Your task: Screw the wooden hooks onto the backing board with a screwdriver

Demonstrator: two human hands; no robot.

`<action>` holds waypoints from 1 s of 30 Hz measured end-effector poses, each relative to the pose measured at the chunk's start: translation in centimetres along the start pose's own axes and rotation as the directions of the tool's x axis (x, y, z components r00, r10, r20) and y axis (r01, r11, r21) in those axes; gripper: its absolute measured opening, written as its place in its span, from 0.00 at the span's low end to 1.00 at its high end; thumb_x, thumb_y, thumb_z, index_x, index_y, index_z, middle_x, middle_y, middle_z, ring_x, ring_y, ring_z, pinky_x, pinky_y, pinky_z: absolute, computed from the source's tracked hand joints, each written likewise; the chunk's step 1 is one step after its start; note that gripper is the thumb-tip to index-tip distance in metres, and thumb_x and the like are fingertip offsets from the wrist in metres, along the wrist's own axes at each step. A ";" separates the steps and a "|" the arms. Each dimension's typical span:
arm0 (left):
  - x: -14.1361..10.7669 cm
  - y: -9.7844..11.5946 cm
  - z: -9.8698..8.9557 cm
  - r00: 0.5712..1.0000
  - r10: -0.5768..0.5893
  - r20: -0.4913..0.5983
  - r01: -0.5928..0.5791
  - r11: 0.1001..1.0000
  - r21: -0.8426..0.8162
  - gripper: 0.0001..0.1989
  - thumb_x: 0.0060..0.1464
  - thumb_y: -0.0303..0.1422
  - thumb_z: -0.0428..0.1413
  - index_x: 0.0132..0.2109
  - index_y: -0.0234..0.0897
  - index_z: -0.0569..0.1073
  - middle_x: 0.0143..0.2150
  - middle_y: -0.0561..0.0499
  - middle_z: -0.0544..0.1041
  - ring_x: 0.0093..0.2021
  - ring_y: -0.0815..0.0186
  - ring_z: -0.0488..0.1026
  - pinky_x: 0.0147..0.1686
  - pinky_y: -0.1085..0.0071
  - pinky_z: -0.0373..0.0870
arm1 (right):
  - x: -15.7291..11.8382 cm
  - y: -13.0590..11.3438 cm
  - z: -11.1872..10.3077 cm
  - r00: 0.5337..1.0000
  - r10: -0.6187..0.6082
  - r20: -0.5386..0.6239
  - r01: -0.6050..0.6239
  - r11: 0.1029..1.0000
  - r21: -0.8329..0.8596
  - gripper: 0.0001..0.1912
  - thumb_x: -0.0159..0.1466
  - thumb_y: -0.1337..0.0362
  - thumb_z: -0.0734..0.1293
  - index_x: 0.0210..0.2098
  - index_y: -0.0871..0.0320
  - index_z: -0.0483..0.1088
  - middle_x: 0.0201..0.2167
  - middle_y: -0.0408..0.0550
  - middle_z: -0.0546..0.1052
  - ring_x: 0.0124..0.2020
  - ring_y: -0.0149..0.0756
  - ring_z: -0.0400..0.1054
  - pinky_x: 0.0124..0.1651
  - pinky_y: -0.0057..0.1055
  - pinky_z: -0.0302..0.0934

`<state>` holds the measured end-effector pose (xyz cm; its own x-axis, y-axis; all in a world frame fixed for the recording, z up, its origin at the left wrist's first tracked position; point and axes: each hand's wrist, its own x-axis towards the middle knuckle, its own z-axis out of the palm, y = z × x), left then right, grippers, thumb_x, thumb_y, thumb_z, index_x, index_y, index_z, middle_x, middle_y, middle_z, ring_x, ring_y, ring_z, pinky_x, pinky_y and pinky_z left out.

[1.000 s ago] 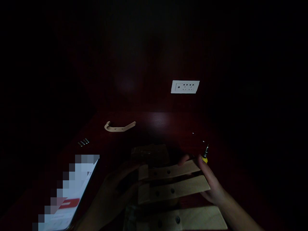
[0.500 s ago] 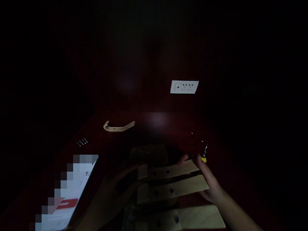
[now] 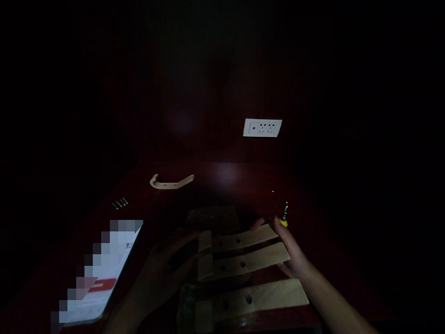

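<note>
Three pale wooden hooks lie side by side in front of me: a far hook (image 3: 255, 235), a middle hook (image 3: 260, 259) and a near hook (image 3: 271, 295), each with dark holes. My right hand (image 3: 290, 248) grips the right end of the far hook, thumb on the near side and a fingertip beyond it; it also borders the middle hook's end. My left hand (image 3: 167, 266) is dim, its fingers reaching to the left ends of the far and middle hooks. A yellow screwdriver (image 3: 284, 221) stands out behind my right hand.
Another wooden hook (image 3: 168, 186) lies farther back on the dark red table (image 3: 227, 171). Several screws (image 3: 120, 203) and a lit phone (image 3: 107, 273) are on the left. Behind the hooks is a dim block-like package (image 3: 213, 218). A white socket panel (image 3: 262, 128) is on the wall.
The three near hooks and my right hand appear shifted slightly left and up. The view has also moved a little, with the socket panel and screwdriver farther left.
</note>
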<state>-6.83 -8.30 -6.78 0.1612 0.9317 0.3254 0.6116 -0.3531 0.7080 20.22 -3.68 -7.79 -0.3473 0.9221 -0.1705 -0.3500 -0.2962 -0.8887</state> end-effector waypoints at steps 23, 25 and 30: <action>-0.3 -0.3 0.8 0.995 0.075 -0.061 -0.079 0.994 -0.073 0.18 0.56 0.36 0.51 0.54 0.41 0.70 0.54 0.47 0.71 0.52 0.61 0.69 0.53 0.61 0.66 | 1.0 -9.5 2.0 0.979 -0.109 0.172 0.203 0.601 -0.773 0.21 0.57 0.46 0.65 0.31 0.61 0.71 0.21 0.40 0.63 0.23 0.27 0.53 0.25 0.26 0.47; -0.3 -0.3 0.8 0.993 0.091 -0.074 -0.097 0.992 -0.075 0.18 0.56 0.36 0.52 0.54 0.40 0.70 0.54 0.47 0.71 0.52 0.62 0.69 0.53 0.62 0.66 | 0.6 -9.8 2.3 0.977 -0.050 0.210 0.207 0.479 -0.853 0.22 0.57 0.45 0.64 0.28 0.61 0.70 0.21 0.41 0.65 0.24 0.28 0.55 0.26 0.27 0.49; -0.2 0.1 0.7 0.992 0.095 -0.079 -0.102 0.991 -0.083 0.18 0.57 0.39 0.51 0.53 0.40 0.70 0.53 0.47 0.72 0.52 0.61 0.70 0.53 0.61 0.65 | -0.3 -8.7 1.9 0.981 -0.020 0.192 0.181 0.437 -0.881 0.24 0.56 0.44 0.64 0.29 0.61 0.71 0.23 0.43 0.69 0.24 0.30 0.58 0.26 0.27 0.51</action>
<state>-6.24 -8.47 -7.23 0.1568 0.8842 0.4400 0.5256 -0.4519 0.7208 21.68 -1.84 0.83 -0.5008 0.8629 -0.0683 0.5507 0.2568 -0.7942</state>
